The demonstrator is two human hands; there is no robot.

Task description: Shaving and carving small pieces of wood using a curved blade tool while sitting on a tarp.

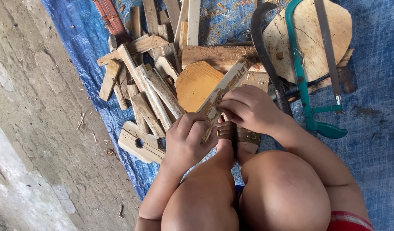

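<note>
Left hand (186, 139) curls closed around the near end of a narrow, weathered wood strip (224, 87). Right hand (248, 107) also closes on the strip, just above the left, fingers folded over its face. Strip slants up and away from the hands, far end resting over the scrap pile (150, 85); a two-hand grip probably steadies it for close inspection or for working its surface. Near end sits just above the sandalled feet (237, 137), between the bent knees.

Around: rounded wooden board (197, 83) touching the strip's left side; curved dark blade (263, 51) and green-framed hacksaw (303, 85) beside the right hand, lying across a pale cut board (308, 34). All on a blue tarp (376, 128) over a concrete floor (43, 128).

Hidden: fingertips and strip's lower end, so cannot tell whether a small tool is held. Pile is cut off at top edge.
</note>
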